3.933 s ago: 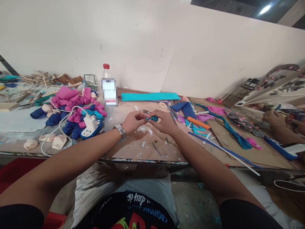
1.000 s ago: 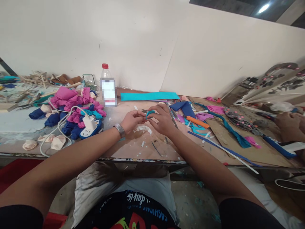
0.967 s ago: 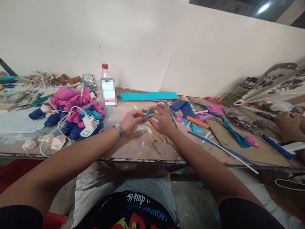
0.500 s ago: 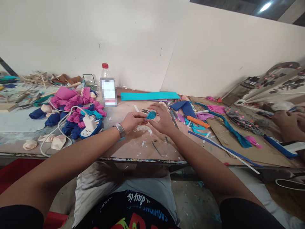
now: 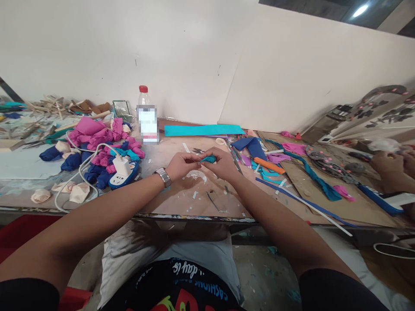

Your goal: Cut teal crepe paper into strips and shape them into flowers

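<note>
From where I watch, a plain white wall [image 5: 97,47] fills the upper half of the view. A large white board [image 5: 308,73] leans against it on the right, its tilted edge running down to the workbench [image 5: 181,203], a long worn tabletop of brownish wood with scuffed, paint-flecked patches. At the top right corner I see a dark ceiling [image 5: 324,9] with one bright ceiling lamp [image 5: 362,10] glowing. Below the bench edge, a grey concrete floor [image 5: 259,276] shows, speckled with small scraps, and a red surface [image 5: 19,233] sits low at the left.
</note>
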The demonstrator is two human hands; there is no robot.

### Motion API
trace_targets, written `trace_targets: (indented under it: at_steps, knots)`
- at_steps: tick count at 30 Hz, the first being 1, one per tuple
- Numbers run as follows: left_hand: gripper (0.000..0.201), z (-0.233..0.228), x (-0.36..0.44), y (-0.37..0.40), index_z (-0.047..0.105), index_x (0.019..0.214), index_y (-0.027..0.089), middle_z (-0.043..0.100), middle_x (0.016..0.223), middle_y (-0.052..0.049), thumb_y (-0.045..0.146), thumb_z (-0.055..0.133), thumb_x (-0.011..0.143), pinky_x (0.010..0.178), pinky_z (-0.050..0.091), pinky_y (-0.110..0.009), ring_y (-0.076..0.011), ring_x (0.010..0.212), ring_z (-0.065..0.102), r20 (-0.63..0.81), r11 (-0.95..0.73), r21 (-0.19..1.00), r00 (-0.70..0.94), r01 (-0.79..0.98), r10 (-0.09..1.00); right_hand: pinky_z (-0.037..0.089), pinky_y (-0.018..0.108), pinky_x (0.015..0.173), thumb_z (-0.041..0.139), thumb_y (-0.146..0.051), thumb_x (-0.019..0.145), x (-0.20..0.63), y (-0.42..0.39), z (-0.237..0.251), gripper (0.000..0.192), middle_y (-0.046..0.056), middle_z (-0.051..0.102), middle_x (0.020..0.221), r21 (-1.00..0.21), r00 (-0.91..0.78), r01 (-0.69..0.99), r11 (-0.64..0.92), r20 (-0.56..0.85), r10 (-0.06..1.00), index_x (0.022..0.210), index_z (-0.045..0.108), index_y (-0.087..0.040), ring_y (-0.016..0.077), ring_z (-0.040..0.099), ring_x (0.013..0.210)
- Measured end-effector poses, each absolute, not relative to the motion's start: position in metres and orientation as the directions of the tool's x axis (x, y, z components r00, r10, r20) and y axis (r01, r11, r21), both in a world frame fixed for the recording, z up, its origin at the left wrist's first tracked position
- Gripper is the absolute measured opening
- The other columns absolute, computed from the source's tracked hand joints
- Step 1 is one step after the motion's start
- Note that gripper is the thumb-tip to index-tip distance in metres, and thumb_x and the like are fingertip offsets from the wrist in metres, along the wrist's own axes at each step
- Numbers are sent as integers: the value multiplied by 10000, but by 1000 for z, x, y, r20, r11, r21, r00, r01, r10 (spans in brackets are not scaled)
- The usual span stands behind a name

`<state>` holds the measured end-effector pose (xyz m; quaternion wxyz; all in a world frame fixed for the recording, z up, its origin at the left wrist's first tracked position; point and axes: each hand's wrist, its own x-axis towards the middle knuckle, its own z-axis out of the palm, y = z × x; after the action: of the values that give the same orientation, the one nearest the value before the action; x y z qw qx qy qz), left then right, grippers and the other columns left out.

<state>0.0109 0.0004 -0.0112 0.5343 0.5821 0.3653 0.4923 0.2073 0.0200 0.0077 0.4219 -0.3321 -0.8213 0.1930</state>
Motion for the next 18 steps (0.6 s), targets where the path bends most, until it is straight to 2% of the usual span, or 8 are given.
trace_targets:
  at_steps: [7,14,18]
  knots:
    - [318,-15,9,4,824,956,142,791,883,-88,339,825,705,832,601,-373,-210,801,722,195,-181,980,261,-78,945,515,340,796,775,-238,769,207,23,4,100,32,714,905,-697,-396,316,644,520,757,861,743,-214,194,671,853]
    - [290,-13,5,6,825,954,150,791,846,-77,370,757,779,697,561,-288,-196,763,712,319,-353,929,241,114,917,500,329,757,828,-385,728,205,22,5,235,34,712,842,-815,-370,272,512,403,837,833,732,-197,192,649,804]
    - [317,-14,7,5,809,982,138,797,887,-89,383,750,790,721,574,-290,-203,800,728,307,-337,938,261,82,916,491,326,746,818,-362,714,204,20,6,213,18,701,750,-857,-347,264,441,343,873,809,724,-196,183,636,755]
